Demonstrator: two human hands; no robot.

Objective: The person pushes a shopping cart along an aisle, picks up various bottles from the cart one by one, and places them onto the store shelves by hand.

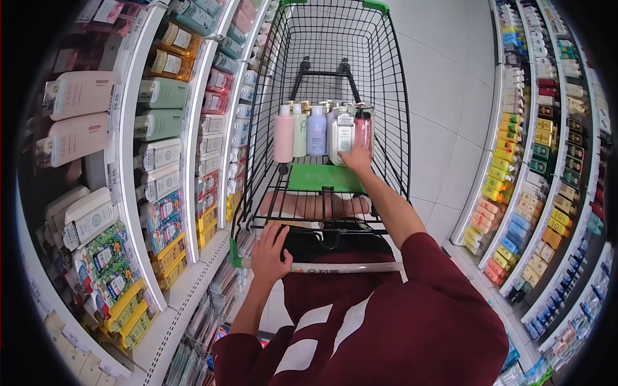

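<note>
A black wire shopping cart point(400, 71) with green trim stands in front of me. Its white handle point(341, 267) runs across near my waist. My left hand point(270, 251) lies over the handle's left end, fingers stretched forward and slightly apart. Reaching into the cart, my right hand point(356, 159) grips the lower part of a white labelled bottle point(345, 134), its thumb across the front and its other fingers mostly hidden. A red bottle with a dark pump point(363, 125) stands right beside it. To the left are a lavender bottle point(316, 135), a pale green one point(300, 134) and a pink one point(283, 136).
More bottle tops show behind the front row. A green flap point(325, 178) lies between the bottles and the handle. Shelves of bottles point(80, 93) and yellow packs point(129, 312) rise close on the left. Across the tiled floor point(438, 109), another stocked shelf point(515, 161) lines the right.
</note>
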